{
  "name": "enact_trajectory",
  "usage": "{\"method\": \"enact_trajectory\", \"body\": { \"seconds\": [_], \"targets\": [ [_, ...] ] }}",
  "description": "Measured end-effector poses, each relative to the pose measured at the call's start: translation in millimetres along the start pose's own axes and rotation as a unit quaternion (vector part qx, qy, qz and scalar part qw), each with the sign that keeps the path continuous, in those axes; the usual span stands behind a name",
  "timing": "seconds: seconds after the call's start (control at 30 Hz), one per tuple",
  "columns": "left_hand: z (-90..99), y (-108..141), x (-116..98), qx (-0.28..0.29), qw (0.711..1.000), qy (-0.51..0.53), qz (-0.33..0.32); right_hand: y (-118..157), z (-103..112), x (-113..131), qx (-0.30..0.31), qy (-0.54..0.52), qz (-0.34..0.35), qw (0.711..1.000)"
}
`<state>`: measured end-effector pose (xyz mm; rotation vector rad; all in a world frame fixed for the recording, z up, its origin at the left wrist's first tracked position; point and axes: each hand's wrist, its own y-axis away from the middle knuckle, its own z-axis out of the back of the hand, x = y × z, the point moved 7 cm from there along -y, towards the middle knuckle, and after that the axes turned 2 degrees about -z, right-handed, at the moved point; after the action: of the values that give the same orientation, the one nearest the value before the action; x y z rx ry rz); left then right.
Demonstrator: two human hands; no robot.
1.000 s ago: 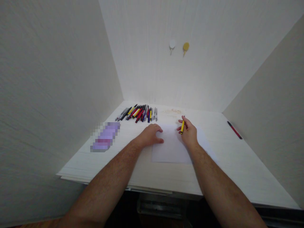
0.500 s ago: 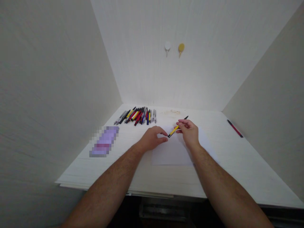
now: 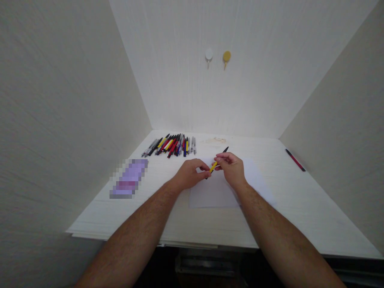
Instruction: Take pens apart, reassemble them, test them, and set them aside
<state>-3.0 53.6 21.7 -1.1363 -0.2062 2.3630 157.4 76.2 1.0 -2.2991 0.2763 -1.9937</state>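
The yellow pen was held between both hands over the white paper, its long axis slanting from near left to far right — right hand gripping its middle, left hand apparently pinching its near end.

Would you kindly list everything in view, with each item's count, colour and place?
yellow pen: one, yellow and black, between both hands
paper: at least one sheet, white, beneath the hands
pen pile: one, mixed colours, overlapping, table's far left
red pen: one, red and black, table's right side
pixelated item: one, mostly purple, table's left side
hooks: two, white and yellow, back wall
stain: one patch, brownish, table's back
table: one, white, centre
walls: three, pale, left, back and right
left hand: one, bare, at yellow pen's lower end
right hand: one, bare, holding yellow pen
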Motion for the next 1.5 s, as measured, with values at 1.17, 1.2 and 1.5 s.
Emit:
{"method": "enact_trajectory", "body": {
  "seconds": [1.17, 1.2, 1.5],
  "targets": [
    [-1.0, 1.4, 1.7, 0.01, 1.0, -0.005, 0.001, -3.5, 11.0, 2.3, -0.013, 0.024, 0.021, 0.999],
    [-1.2, 1.5, 2.0, 0.009, 1.0, -0.007, -0.001, -3.5, 11.2, 2.0, -0.013, 0.022, 0.019, 0.999],
    [-1.8, 2.7, 3.1, -0.001, 1.0, -0.009, -0.017, -1.7, 10.2, 4.8, -0.011, 0.019, 0.019, 1.0]
  ]
}}
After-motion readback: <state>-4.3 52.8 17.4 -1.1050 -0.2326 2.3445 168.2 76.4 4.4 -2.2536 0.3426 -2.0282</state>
